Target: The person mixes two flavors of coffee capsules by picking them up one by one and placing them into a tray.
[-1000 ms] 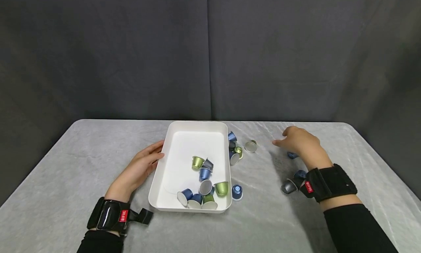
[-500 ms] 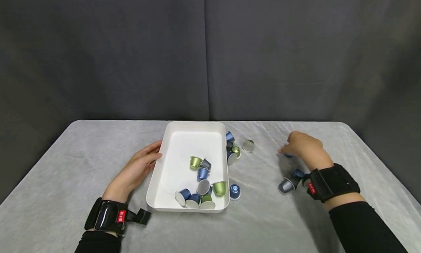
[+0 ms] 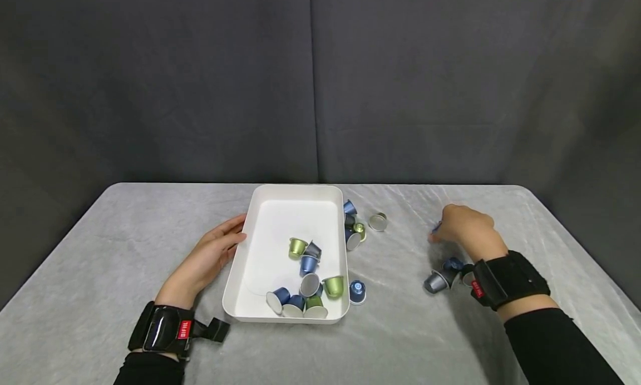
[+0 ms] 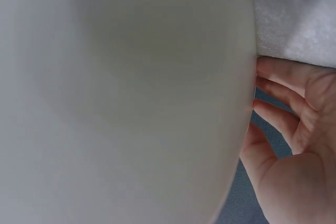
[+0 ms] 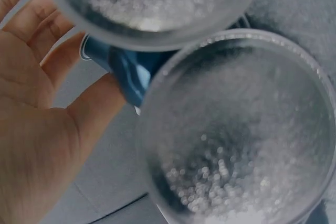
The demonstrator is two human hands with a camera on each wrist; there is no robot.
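While the left hand (image 3: 207, 257) rests flat against the smooth white tray (image 3: 260, 207), right fingers (image 3: 440, 232) pinch a glossy blue capsule (image 5: 123, 64).

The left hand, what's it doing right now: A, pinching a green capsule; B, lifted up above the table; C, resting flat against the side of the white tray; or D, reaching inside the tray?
C: the left hand lies with straight fingers against the outer wall of the white tray, holding nothing.

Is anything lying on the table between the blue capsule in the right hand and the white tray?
Yes, though nothing tall. Between the right hand pinching the blue capsule and the white tray, a silver capsule and a small capsule cluster lie by the tray's right wall.
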